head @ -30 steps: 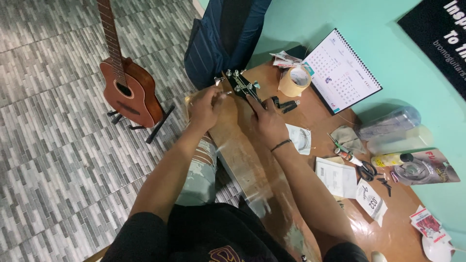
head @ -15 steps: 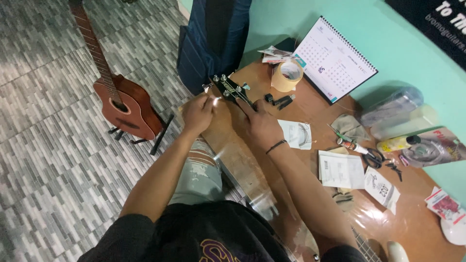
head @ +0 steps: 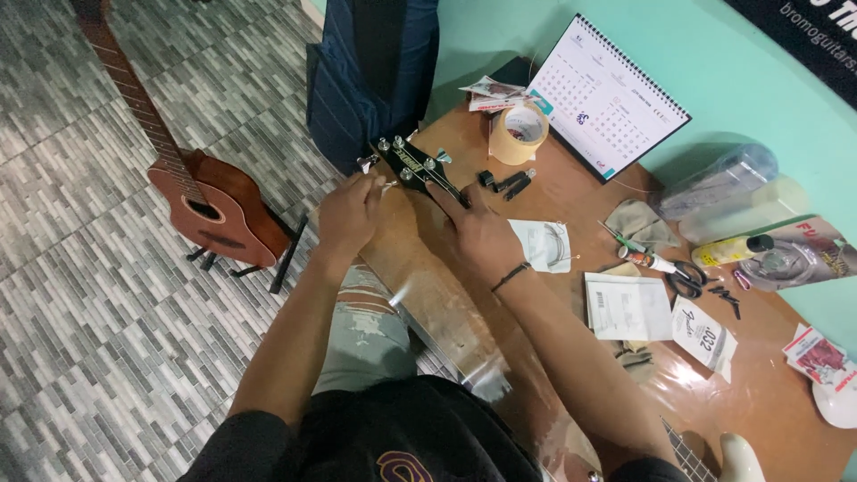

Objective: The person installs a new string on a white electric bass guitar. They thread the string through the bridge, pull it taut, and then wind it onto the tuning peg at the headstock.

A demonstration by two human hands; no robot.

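Note:
A black guitar headstock [head: 409,162] with metal tuning pegs juts over the edge of the brown wooden table [head: 571,214]. My left hand [head: 350,214] is pinched on a peg at the headstock's near side. My right hand [head: 478,230] lies over the neck just behind the headstock, a dark band on its wrist. The rest of the neck is hidden under my right arm; the white guitar body [head: 741,455] shows at the bottom right.
On the table: a tape roll [head: 520,134], a desk calendar [head: 607,98], string packets [head: 546,243], paper slips [head: 628,306], scissors [head: 686,278], a bottle [head: 736,250]. A brown acoustic guitar [head: 210,205] stands on the tiled floor at left. A dark gig bag [head: 375,71] leans behind.
The view has shifted, so the headstock and hands sit lower and more central. Both hands stay at the headstock, the left still working a peg.

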